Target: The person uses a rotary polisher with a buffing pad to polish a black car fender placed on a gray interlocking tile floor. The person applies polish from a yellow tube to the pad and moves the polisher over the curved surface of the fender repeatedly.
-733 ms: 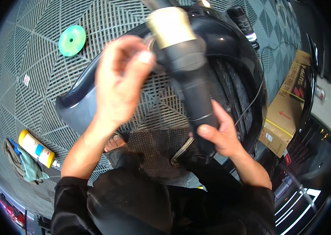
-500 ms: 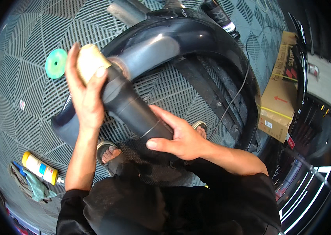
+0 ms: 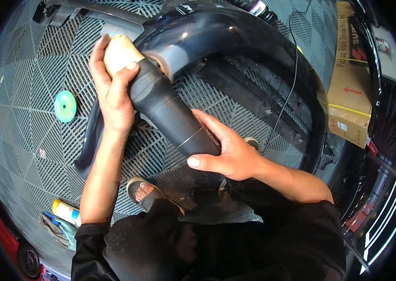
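My two hands hold a black power polisher (image 3: pixel 170 112) slantwise in front of me. My left hand (image 3: pixel 116 100) is wrapped round its head, which has a cream-yellow cover (image 3: pixel 120 52). Farther down, my right hand (image 3: pixel 238 154) grips the thick body, thumb on top. The edge of a round pad (image 3: pixel 159 64) shows under the head, at the glossy dark curved panel (image 3: pixel 212 40), which looks like a car fender. Part of the pad is hidden by the head. Next to the pad, a pale sheen lies on the panel.
A green disc (image 3: pixel 70 113) lies on the grey grid floor at left. Nearer are a yellow-and-white bottle (image 3: pixel 67 211) and cloths (image 3: pixel 69 234). A black cable (image 3: pixel 293 79) crosses the panel. Beyond it lies a black bottle (image 3: pixel 259 9). A cardboard box (image 3: pixel 348 105) stands at right.
My view has turned, shifting the floor things in the picture. Both hands keep their grip on the polisher. Less of the pale sheen shows on the panel beside the pad.
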Tool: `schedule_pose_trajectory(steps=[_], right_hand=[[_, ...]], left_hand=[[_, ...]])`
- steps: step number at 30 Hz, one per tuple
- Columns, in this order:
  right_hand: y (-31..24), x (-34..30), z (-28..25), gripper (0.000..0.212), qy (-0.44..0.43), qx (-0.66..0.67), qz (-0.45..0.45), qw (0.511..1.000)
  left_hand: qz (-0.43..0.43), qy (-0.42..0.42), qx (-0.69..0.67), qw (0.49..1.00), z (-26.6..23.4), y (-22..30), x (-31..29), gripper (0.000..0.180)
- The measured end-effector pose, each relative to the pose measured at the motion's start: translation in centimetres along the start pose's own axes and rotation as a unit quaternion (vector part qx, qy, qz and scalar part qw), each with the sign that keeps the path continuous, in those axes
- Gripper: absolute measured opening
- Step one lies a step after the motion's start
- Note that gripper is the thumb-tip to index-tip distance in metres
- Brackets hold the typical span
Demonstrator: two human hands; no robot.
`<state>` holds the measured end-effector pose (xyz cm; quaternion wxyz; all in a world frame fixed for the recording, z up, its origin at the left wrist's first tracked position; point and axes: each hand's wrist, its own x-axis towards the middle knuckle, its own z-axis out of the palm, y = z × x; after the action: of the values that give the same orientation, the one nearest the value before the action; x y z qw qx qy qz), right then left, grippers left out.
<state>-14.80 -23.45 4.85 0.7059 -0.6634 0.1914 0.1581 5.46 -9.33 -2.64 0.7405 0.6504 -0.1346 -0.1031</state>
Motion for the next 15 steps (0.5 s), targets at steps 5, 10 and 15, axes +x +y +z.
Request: schedule_pose_trajectory(steps=[5, 10, 15], right_hand=[[0.1, -0.5, -3.1, 0.105, 0.0, 0.078, -0.013, 0.997], [0.7, -0.3, -5.1, 0.109, 0.016, 0.141, -0.049, 0.989], [1.8, -1.3, -7.0, 0.111, 0.042, 0.117, -0.07, 0.99]], left_hand=[[0.009, -0.044, 0.032, 0.998, 3.4, -0.2, 2.4, 0.073], [0.0, -0.07, -0.018, 0.997, 7.1, -0.4, 4.4, 0.072], [0.019, -0.112, -0.029, 0.993, 10.6, -0.3, 5.3, 0.071]])
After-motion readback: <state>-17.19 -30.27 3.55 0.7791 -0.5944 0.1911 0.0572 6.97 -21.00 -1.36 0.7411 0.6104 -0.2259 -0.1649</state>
